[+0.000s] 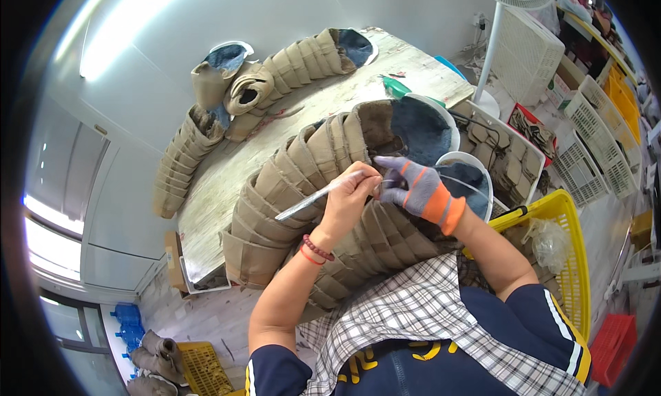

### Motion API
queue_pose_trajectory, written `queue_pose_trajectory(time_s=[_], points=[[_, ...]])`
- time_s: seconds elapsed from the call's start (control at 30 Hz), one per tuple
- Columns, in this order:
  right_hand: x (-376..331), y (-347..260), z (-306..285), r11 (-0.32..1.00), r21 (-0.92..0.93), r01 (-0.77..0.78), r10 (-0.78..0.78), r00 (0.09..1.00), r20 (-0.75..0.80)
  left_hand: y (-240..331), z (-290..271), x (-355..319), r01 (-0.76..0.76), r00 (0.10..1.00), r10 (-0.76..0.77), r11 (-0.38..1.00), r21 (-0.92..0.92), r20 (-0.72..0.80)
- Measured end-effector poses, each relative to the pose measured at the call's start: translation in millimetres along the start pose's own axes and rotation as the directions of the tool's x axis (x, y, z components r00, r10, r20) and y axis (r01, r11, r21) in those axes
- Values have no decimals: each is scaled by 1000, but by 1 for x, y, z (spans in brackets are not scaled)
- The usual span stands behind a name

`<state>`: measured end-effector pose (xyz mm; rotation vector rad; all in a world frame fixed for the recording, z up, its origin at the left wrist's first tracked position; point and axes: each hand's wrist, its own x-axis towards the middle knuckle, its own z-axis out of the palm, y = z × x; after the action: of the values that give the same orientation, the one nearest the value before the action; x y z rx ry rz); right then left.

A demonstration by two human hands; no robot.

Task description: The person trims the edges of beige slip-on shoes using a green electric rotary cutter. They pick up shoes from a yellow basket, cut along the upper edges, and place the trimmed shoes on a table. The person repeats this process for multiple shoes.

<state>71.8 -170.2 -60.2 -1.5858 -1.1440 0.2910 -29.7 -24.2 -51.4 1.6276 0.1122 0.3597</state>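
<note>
My bare left hand (348, 200), with red beads at the wrist, is closed around a thin, pale metallic strip (310, 204) that points out to the left. Close against its fingertips is my right hand (420, 189), in a grey and orange glove. Its fingers are bent in a pinch, and what lies between them is too small to make out. Both hands are above long rows of nested tan shoe uppers (275, 189) on the table. Dark blue fuzzy lining (420, 131) with a white rim shows at the row's right end.
More nested uppers (303, 58) lie along the far side of the worn white table (206, 196). At the right are a crate of tan pieces (513, 155), a yellow basket (578, 258) with a clear plastic bag (551, 244), and a standing fan (490, 58). A red crate (613, 348) sits lower right.
</note>
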Motion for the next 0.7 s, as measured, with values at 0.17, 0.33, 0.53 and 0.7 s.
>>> queue_pose_trajectory(time_s=[0.17,0.33,0.53,0.7], points=[[-10,0,21,964,-120,-236,211,958,-193,-22,16,2,8,962,-34,995,-99,-271],[-5,9,10,826,317,-466,505,862,-49,-16,10,-16,21,976,7,992,128,-217],[-5,9,1,934,35,-356,356,934,5,-3,18,-18,-344,897,442,686,641,9],[-4,3,-6,947,-37,-318,320,946,59,2,15,-18,-257,953,298,700,666,55]])
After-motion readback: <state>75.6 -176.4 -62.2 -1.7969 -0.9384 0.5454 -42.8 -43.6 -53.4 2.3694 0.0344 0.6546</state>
